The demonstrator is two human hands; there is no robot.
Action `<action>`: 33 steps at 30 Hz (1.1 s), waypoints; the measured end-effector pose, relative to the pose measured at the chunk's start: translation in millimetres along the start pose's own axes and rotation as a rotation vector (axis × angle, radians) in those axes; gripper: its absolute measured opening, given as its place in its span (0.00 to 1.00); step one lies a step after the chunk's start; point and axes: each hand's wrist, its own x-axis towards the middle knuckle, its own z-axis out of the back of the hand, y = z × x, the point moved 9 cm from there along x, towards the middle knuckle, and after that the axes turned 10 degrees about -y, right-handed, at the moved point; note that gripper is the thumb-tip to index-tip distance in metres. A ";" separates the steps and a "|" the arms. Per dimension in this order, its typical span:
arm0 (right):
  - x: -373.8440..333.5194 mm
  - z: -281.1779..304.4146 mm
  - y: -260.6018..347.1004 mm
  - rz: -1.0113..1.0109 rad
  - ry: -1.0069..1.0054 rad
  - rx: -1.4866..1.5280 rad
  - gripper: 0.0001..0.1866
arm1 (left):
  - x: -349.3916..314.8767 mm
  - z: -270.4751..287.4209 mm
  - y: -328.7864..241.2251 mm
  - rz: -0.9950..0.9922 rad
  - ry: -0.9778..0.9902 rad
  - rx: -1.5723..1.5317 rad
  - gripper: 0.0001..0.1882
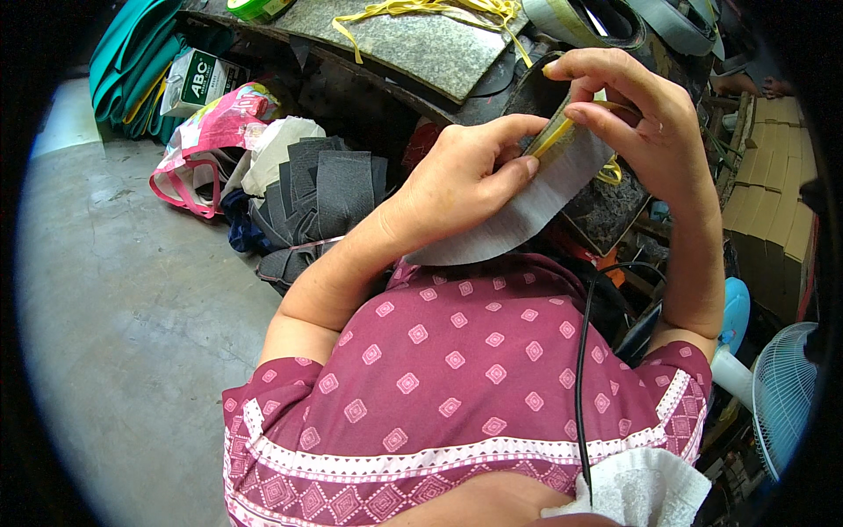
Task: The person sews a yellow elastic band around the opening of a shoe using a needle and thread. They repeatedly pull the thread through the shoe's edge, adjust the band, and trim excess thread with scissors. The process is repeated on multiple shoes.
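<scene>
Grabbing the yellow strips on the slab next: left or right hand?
Right hand, probably: it's at the upper end of the grey piece, nearer the yellow strips trailing off the slab. The left hand pinches the piece lower down, farther away.

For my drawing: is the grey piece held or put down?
Held: the left hand pinches the grey piece by its yellow edge, the right hand farther along.

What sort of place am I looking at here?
Probably a small workshop, perhaps for shoes or bags. Signs: stacked dark grey cut pieces, yellow strips on a grey speckled slab, and a yellow-edged grey sheet in the left hand.
</scene>
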 end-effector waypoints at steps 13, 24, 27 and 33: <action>-8.9 0.1 -7.7 -0.099 -0.128 -0.011 0.18 | -1.5 -0.7 -2.8 -0.029 -0.011 -0.045 0.21; -13.6 -1.5 -24.0 -0.174 -0.146 0.144 0.20 | -1.4 -3.2 -2.7 0.028 0.017 -0.061 0.21; -14.8 0.2 -24.3 -0.136 -0.178 0.114 0.19 | -2.0 -4.6 -1.4 0.035 0.021 -0.092 0.22; -16.6 2.1 -18.1 -0.085 -0.228 -0.020 0.17 | -2.8 -7.9 3.4 0.019 0.044 -0.177 0.22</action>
